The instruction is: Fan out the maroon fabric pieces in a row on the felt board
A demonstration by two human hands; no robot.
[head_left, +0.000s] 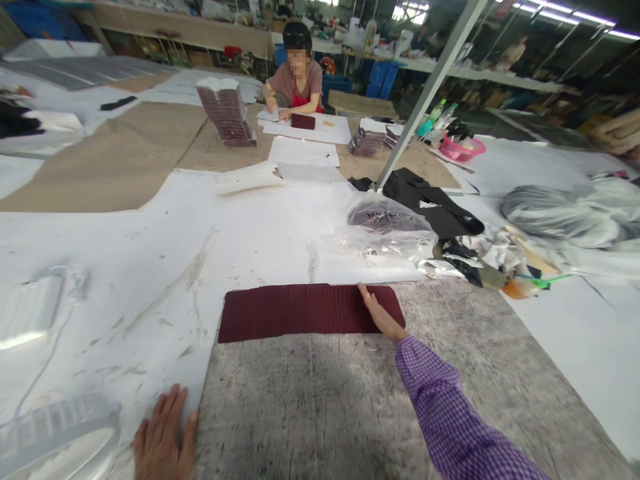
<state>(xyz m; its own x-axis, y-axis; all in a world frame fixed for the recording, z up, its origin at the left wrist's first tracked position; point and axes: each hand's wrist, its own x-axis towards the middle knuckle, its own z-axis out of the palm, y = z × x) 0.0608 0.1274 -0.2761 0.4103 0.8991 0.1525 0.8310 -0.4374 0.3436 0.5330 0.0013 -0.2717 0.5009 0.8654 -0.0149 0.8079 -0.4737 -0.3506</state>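
Note:
A long row of overlapping dark red pieces point(300, 311) lies across the far part of the grey mottled board point(310, 407). My right hand point(381, 315), below a purple checked sleeve, rests on the right part of the row, its fingers stretched out and pointing away from me. At the lower left my left hand point(166, 437) lies flat with spread fingers on the white surface, beside the board's left edge. It holds nothing.
Beyond the board lie a clear plastic bag point(390, 223), black cloth point(425, 200) and scraps. A metal post point(430, 97) rises behind the bag. Across the table a person point(300, 80) works between stacks point(227, 113). A pink basket point(463, 148) stands right; a plastic-covered object point(60, 433) sits lower left.

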